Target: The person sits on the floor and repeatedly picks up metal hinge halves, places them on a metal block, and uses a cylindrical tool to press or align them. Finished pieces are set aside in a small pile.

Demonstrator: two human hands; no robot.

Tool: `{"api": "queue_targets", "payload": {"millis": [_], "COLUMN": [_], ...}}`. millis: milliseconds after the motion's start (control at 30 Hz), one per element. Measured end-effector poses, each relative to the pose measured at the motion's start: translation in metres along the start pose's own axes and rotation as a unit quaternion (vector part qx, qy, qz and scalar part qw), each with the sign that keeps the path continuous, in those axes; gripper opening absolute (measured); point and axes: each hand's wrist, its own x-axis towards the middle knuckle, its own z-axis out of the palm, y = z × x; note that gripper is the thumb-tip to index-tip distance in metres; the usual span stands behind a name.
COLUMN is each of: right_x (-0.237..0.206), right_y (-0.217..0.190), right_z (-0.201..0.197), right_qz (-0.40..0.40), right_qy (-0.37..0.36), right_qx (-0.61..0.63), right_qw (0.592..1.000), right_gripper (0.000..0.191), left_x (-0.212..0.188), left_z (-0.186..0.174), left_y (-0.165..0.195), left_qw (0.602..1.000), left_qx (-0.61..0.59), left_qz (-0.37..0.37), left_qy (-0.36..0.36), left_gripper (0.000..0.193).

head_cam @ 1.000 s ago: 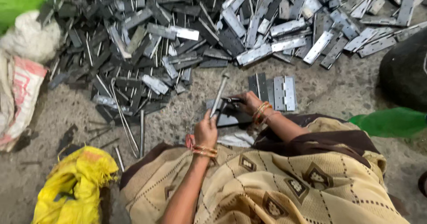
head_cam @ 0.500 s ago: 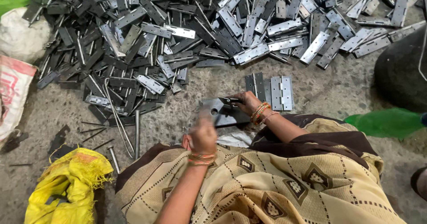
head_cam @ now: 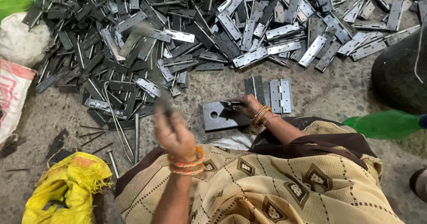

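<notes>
Right hand (head_cam: 247,106) pins hinge (head_cam: 231,104) on steel block (head_cam: 218,116).

Rough grey concrete floor (head_cam: 338,99), evenly lit.

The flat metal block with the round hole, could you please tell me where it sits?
In the head view, the metal block lies on the floor at centre, under the right hand, just left of a row of hinges.
</notes>
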Motion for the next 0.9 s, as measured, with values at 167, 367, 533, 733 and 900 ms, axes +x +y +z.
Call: {"api": "queue_targets", "payload": {"millis": [167,367,533,733,900], "right_x": [0.0,-0.001,0.0,0.011,0.023], "right_y": [-0.009,-0.007,-0.002,0.001,0.004], "right_z": [-0.002,0.002,0.004,-0.001,-0.052], "right_qz": [0.014,-0.036,-0.043,0.024,0.147], "right_qy": [0.004,-0.006,-0.028,0.07,0.147], "right_qx": [0.019,-0.024,0.008,-0.081,-0.196], "right_qw": [1.0,0.999,0.999,0.994,0.958], "right_gripper": [0.043,0.043,0.039,0.032,0.031], "left_x": [-0.002,-0.108,-0.136,-0.113,-0.065], "left_z": [0.004,0.017,0.0,-0.026,-0.07], "left_y": [-0.003,-0.081,-0.124,-0.168,-0.207], "left_qw": [0.98,0.864,0.916,0.869,0.764], "left_qx": [0.041,0.344,0.317,0.339,0.445], "left_qz": [0.14,-0.207,-0.086,-0.286,-0.394], "left_qy": [0.137,-0.304,-0.23,-0.217,-0.25], "left_gripper": [0.039,0.043,0.035,0.034,0.033]}}
